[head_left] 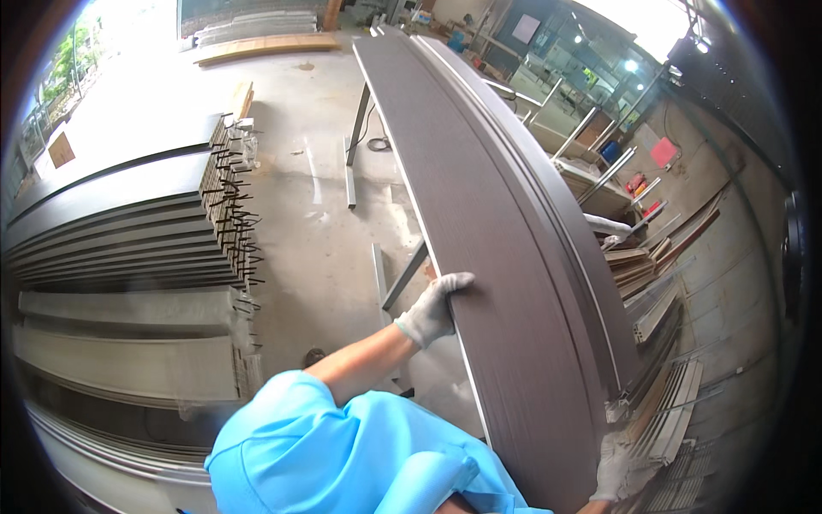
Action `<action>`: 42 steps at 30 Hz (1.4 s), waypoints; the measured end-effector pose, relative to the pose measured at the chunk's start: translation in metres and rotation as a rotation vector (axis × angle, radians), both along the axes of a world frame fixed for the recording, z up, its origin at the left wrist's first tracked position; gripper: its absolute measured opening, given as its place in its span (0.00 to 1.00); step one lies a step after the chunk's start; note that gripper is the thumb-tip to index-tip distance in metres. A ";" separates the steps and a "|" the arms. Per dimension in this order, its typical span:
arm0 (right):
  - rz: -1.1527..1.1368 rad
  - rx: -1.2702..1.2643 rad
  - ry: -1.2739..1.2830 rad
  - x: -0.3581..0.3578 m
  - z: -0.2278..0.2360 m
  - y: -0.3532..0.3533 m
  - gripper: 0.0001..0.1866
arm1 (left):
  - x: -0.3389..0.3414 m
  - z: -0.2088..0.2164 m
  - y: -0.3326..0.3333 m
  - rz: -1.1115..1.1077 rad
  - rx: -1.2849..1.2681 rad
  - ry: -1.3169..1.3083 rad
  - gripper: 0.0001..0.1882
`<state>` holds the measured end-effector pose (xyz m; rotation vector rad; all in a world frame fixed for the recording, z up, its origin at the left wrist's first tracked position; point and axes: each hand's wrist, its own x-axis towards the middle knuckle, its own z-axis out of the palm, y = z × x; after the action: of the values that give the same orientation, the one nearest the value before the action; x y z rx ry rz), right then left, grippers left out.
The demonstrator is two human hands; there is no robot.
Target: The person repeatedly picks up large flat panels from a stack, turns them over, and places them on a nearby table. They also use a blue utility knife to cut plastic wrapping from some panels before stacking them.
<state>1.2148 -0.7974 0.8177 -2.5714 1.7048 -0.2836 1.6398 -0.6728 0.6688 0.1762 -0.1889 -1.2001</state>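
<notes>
A long dark brown panel with lengthwise grooves stretches from near my body to the far side, bending with the lens. My left hand, in a whitish work glove, is closed around its left edge, thumb on the top face and the other fingers out of sight below. At the near right end, my right hand, also gloved, is closed at the panel's right edge; its fingers are blurred and partly hidden. A second brown profile with a pale edge lies along the panel's right side.
Metal stand legs show under the panel. On the left are stacked long boards with dark strips sticking out of their ends. Rack arms and bundled profiles stand at the right. Wooden planks lie at the back.
</notes>
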 end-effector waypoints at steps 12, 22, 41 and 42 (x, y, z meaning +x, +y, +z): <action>-0.083 0.016 -0.095 0.215 0.005 -0.061 0.32 | 0.245 0.012 -0.080 -0.123 0.024 0.125 0.14; 0.025 0.036 -0.135 0.383 -0.031 -0.184 0.37 | 0.421 0.021 -0.159 0.004 0.083 -0.002 0.24; -0.044 0.219 -0.077 0.679 -0.066 -0.335 0.39 | 0.716 0.032 -0.276 0.003 0.348 0.052 0.11; -0.004 0.243 -0.109 0.682 -0.067 -0.339 0.39 | 0.725 0.033 -0.274 -0.007 0.369 -0.134 0.11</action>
<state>1.8973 -1.1364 0.7503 -2.3354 1.5984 -0.1994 2.3645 -0.9465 0.7021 0.5800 -0.0827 -1.2233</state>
